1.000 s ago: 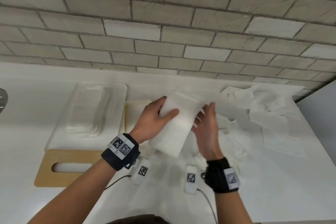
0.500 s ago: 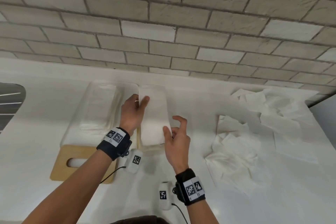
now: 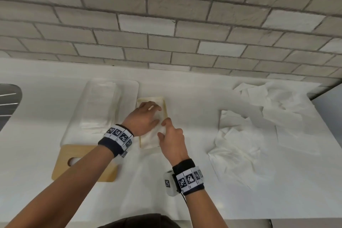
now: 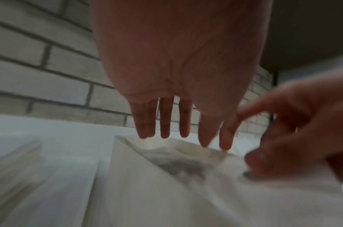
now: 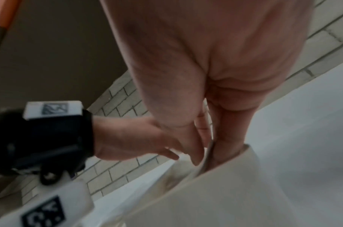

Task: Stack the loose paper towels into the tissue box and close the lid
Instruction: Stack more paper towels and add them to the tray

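A cream open tissue box (image 3: 165, 106) lies on the white counter. A folded white paper towel (image 3: 149, 141) lies inside it. My left hand (image 3: 155, 114) rests flat on this towel with straight fingers (image 4: 164, 132). My right hand (image 3: 162, 128) is at the box's right side, where its thumb and fingers (image 5: 195, 155) pinch the towel's edge just inside the box wall. Loose paper towels (image 3: 238, 140) lie in a crumpled heap to the right, and more of them (image 3: 281, 102) sit farther back. The wooden lid (image 3: 83, 163) with an oval slot lies at the left.
A clear plastic container (image 3: 100, 109) holding folded towels stands on the far end of the wooden lid, left of the box. A brick wall (image 3: 166, 24) runs behind the counter. A dark sink edge (image 3: 9, 98) shows at far left.
Both hands carried the folded towel left from above the loose heap and lowered it into the cream box. The left hand now lies flat on it; the right hand holds its right edge.
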Demonstrator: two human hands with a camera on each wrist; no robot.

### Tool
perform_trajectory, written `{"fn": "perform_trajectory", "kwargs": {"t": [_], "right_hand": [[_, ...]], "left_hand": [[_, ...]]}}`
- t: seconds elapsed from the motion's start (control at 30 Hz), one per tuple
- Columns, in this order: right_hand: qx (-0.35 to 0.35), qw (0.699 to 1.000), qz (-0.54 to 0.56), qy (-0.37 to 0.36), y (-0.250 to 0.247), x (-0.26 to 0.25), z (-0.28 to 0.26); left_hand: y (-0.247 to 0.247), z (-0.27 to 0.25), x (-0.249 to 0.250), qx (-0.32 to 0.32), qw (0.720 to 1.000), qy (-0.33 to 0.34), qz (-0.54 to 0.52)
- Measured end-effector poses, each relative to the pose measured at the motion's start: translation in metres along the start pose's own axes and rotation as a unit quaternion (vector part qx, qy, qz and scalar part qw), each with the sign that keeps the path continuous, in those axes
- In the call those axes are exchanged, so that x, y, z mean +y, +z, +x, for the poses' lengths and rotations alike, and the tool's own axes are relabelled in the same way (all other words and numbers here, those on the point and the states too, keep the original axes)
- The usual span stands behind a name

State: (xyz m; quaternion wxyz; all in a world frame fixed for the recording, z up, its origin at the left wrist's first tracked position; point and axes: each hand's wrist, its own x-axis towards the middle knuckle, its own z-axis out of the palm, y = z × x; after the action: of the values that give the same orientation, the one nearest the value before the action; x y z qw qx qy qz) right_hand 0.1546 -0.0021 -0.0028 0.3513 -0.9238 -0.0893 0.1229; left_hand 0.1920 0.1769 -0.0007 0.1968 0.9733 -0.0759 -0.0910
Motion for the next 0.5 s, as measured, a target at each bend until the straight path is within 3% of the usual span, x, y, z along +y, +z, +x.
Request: {"fn": "perform_trajectory", "kwargs": {"t": [0.1, 0.2, 0.4, 0.5], "right_hand": [[0.032, 0.999, 0.025, -0.009, -0.017, 0.009, -0.008], [0.068, 0.997, 0.037, -0.01, -0.042, 0.029, -0.013], [0.157, 0.987, -0.014, 0.032, -0.105, 0.102, -0.009], [0.225, 0.967, -0.078, 0.094, -0.139, 0.158, -0.006]], "left_hand": [[0.015, 0.006, 0.006, -0.131, 0.983, -0.025, 0.126], [0.028, 0.008, 0.006, -0.163, 0.972, -0.053, 0.159], [0.016, 0.008, 0.014, -0.114, 0.988, -0.067, 0.081], [0.004, 0.0, 0.037, 0.038, 0.997, -0.069, 0.005]]}}
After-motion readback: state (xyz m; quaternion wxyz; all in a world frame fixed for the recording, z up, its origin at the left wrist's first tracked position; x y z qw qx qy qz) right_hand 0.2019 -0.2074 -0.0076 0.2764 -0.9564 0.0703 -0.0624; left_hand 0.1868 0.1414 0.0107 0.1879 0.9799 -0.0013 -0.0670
